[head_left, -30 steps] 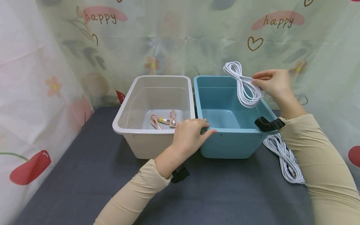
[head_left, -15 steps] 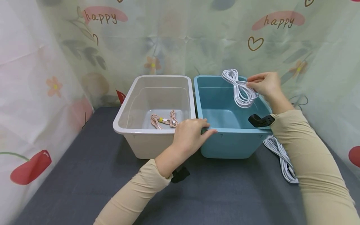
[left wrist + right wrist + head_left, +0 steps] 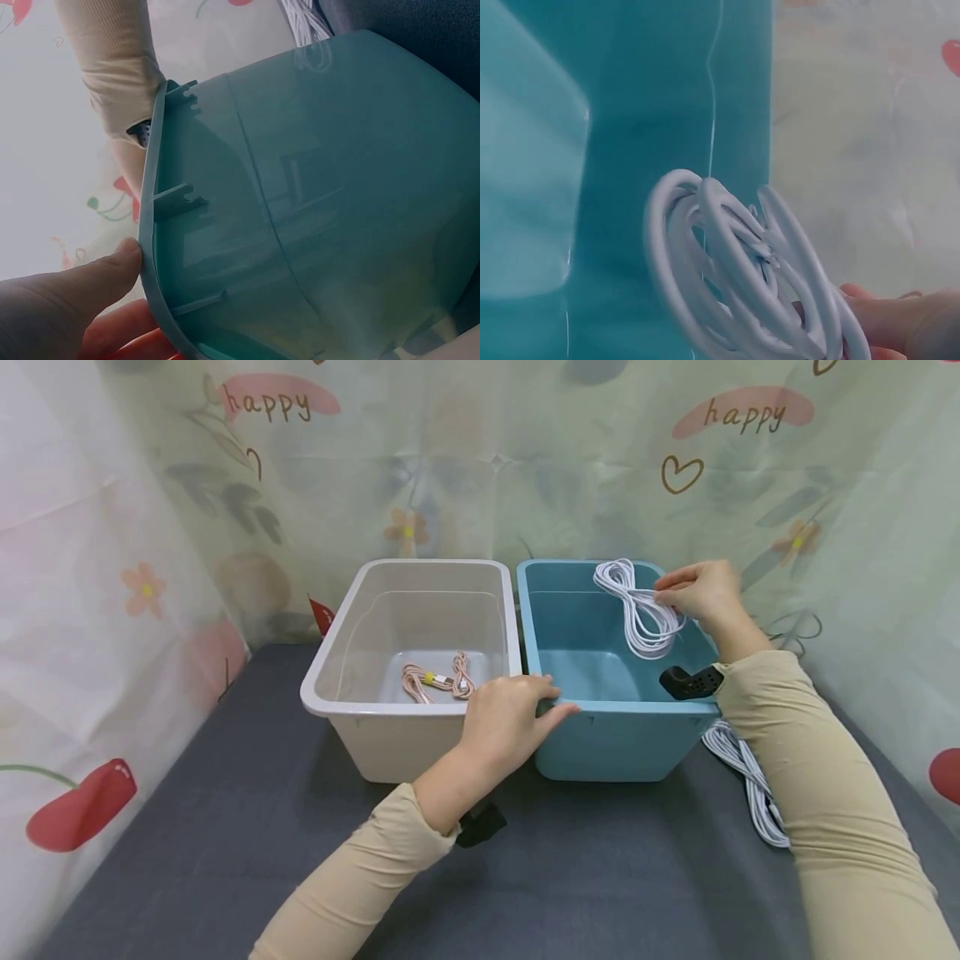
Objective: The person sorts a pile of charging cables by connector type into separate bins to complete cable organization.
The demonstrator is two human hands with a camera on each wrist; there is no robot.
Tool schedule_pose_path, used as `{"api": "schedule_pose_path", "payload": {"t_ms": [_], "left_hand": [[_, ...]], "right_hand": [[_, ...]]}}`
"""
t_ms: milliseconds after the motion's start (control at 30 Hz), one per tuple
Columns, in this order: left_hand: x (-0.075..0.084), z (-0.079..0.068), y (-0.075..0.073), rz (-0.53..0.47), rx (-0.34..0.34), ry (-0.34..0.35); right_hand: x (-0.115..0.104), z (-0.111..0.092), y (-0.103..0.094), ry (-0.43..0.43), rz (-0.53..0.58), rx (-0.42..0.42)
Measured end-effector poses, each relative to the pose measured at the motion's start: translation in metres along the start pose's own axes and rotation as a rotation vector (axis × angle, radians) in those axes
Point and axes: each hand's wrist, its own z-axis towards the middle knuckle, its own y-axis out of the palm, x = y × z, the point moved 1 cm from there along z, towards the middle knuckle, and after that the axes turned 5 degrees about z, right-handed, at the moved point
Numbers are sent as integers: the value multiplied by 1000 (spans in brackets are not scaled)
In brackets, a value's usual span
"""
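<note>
A coiled white cable (image 3: pixel 637 610), bunched at its middle, hangs over the blue bin (image 3: pixel 622 743). My right hand (image 3: pixel 703 597) pinches this cable by its side between thumb and fingers, above the bin's right part. In the right wrist view the cable's loops (image 3: pixel 735 270) stand before the bin's inner wall. My left hand (image 3: pixel 506 722) holds the blue bin's near left rim corner; the left wrist view shows the thumb on the outer side of the rim (image 3: pixel 148 225) and the fingers partly hidden below it. A second coiled white cable (image 3: pixel 746 781) lies right of the bin, partly behind the right sleeve.
A light grey bin (image 3: pixel 405 743) stands left of the blue one, with two pink coiled cables (image 3: pixel 427 681) on its floor. Thin grey cord (image 3: pixel 798 631) shows behind the right forearm. A dark cloth (image 3: pixel 225 827) covers the table; printed curtains (image 3: pixel 487 460) stand behind and beside it.
My right hand has moved left and down with the white cable, bringing it lower over the blue bin. The left hand has stayed at the rim.
</note>
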Motion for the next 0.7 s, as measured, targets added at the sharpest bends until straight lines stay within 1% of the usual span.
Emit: {"api": "schedule_pose_path", "payload": {"t_ms": [67,233,500,700], "left_hand": [[0,0,0,-4,1,0],[0,0,0,0,3,0],[0,0,-1,3,2,1],[0,0,0,4,2,2]], "right_hand": [[1,0,1,-7,-25,-5],[3,0,3,-18,-45,-10],[5,-1,4,6,-109,-28],[7,0,5,-8,-152,-38]]}}
